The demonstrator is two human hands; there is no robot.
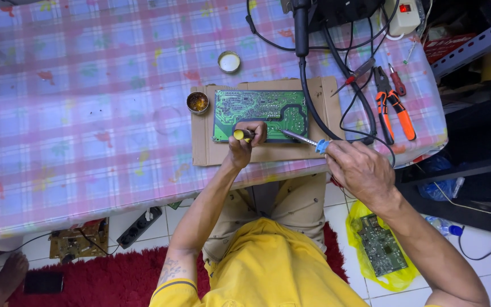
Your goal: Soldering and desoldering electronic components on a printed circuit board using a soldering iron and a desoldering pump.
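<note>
A green circuit board point(257, 108) lies on a sheet of cardboard point(203, 145) near the table's front edge. My left hand point(245, 142) rests at the board's near edge, closed around a small tool with a yellow end point(238, 135). My right hand point(359, 167) grips a soldering iron point(302, 139) by its blue handle, its metal tip pointing at the board's lower right corner. The iron's black cord runs up across the cardboard.
A small open tin of brown flux point(198, 102) and its lid point(229, 61) sit by the board. Orange-handled pliers point(390, 108) and red screwdrivers lie at the right. On the floor are a power strip point(139, 226), another board in a yellow bag point(381, 247) and a red rug.
</note>
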